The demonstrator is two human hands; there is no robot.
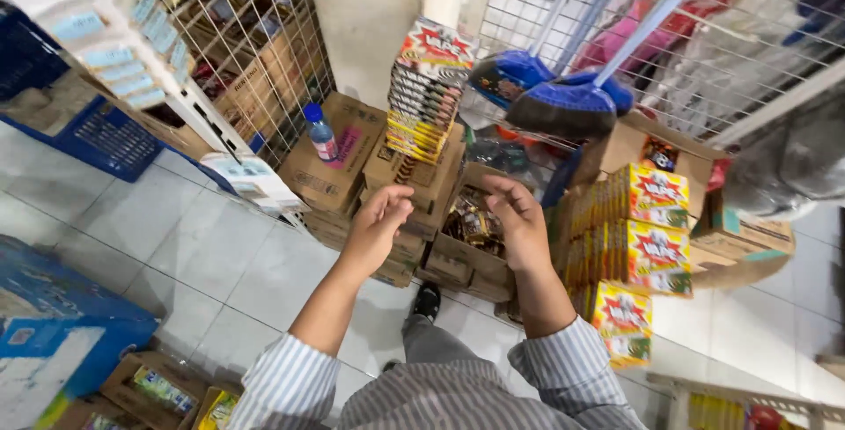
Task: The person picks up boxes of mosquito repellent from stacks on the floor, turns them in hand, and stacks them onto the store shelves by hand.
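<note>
My left hand (378, 219) and my right hand (515, 219) hover side by side, fingers loosely curled, holding nothing. Between and below them is an open cardboard box (458, 263) with small dark packets (471, 219) inside. Just beyond my hands a tall stack of flat yellow, red and black packs (427, 91) rests on closed cartons (414, 170). My striped sleeves reach in from the bottom edge. My black shoe (427, 300) shows on the white tile floor.
A plastic bottle with a blue cap (321, 132) stands on a carton (334, 161) at left. Yellow boxes (647, 249) are piled at right. Blue brooms (563, 100) lean on a wire rack. A blue crate (106, 135) and more boxes (150, 386) sit at left.
</note>
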